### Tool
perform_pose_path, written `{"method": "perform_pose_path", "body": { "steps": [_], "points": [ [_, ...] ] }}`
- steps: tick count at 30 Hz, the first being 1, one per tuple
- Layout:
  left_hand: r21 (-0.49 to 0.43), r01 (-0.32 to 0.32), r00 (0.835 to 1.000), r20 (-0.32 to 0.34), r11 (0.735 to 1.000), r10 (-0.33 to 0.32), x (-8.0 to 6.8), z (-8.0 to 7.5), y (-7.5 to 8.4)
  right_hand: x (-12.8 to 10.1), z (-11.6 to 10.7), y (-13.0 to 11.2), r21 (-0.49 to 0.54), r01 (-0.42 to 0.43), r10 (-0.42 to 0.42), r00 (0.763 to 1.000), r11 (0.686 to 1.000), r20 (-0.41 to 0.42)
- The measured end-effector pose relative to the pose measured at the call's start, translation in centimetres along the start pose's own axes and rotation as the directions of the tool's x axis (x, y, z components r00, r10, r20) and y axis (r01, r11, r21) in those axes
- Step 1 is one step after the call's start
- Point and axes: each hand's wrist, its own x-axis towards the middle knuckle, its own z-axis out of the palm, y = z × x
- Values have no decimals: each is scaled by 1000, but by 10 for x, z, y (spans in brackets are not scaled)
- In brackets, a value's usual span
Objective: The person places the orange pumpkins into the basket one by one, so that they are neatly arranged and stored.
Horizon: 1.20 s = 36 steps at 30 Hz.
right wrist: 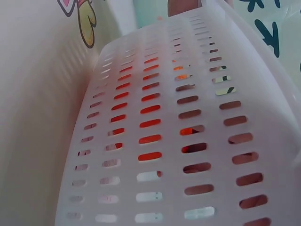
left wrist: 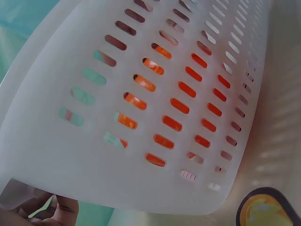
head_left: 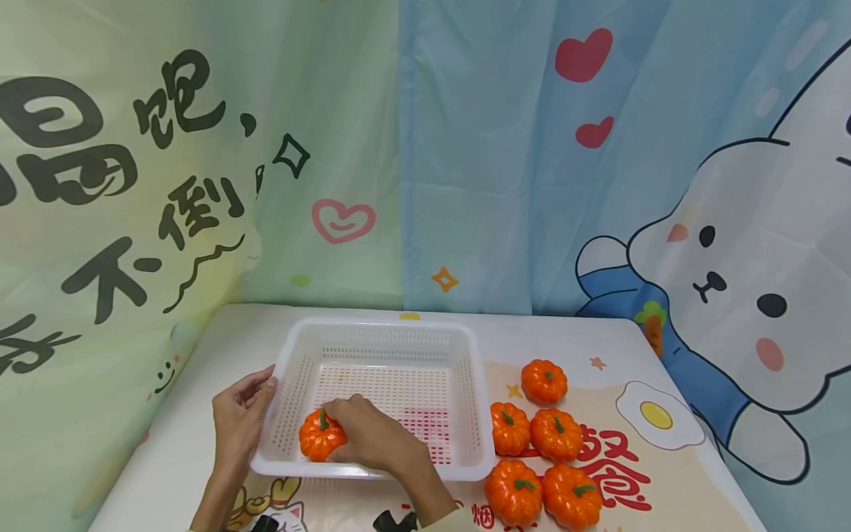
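A small orange pumpkin [head_left: 318, 437] with a green stem sits in the front left corner of a white plastic basket [head_left: 484, 417]. My right hand [head_left: 375, 436] reaches over the basket's front rim and grips this pumpkin from its right side. At the left rim, my left hand [head_left: 241, 417] holds the basket, its fingers [left wrist: 65, 212] partly hidden by the rim in the left wrist view. Both wrist views look at the slotted outer wall [right wrist: 155, 188], with orange showing through the slots. The right hand's fingertips are partly hidden behind the pumpkin.
Several more orange pumpkins [head_left: 557, 434] stand on the table right of the basket, the nearest touching or almost touching its rim. A printed cloth [head_left: 532, 340] covers the table. Behind it hangs a printed curtain [head_left: 465, 185].
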Motion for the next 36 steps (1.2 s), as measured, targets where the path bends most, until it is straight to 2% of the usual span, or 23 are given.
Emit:
{"method": "perform_pose_path", "body": {
  "steps": [4, 12, 19, 29, 36],
  "points": [
    [2, 2, 1000, -2, 1000, -2, 1, 0, -1, 0, 0, -1, -5, -7, 7, 1000, 1000, 9],
    [-6, -1, 1000, 2, 1000, 1, -1, 1, 4, 6, 3, 0, -87, 34, -32, 999, 996, 28],
    [-1, 6, 1000, 7, 1000, -6, -1, 0, 4, 12, 5, -1, -78, 66, -63, 997, 995, 44],
    [-1, -3, 1000, 2, 1000, 3, -1, 1, 2, 10, 7, -4, -104, 50, -45, 998, 993, 48],
    [5, 1, 1000, 1, 1000, -1, -1, 1, 2, 8, 8, -5, -83, 32, -29, 999, 996, 34]
  ]
}}
